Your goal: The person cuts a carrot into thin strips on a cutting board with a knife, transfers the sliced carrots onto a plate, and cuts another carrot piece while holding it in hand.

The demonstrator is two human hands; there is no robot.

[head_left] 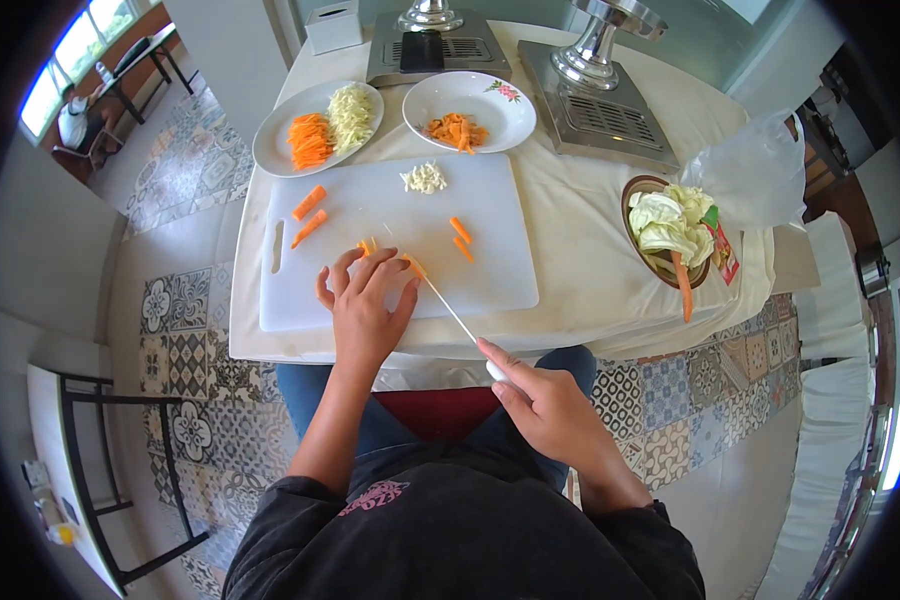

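Observation:
On the white cutting board (495,275), the fingers of my left hand (363,308) are bent down over a piece of carrot (414,265), holding it against the board. My right hand (550,405) is closed around the white handle of a knife (452,309). Its thin blade slants up and left, with the far end at the carrot beside my left fingertips. Two thicker carrot sticks (310,215) lie at the board's left, and two smaller carrot pieces (461,238) at its right. A small heap of chopped white pieces (424,178) sits near the far edge.
Beyond the board stand a plate (266,150) of shredded carrot and cabbage and a flowered plate (520,118) with orange scraps. A brown bowl (632,215) of cabbage and carrot is at right, beside a plastic bag (755,170). Metal stands (610,110) occupy the back.

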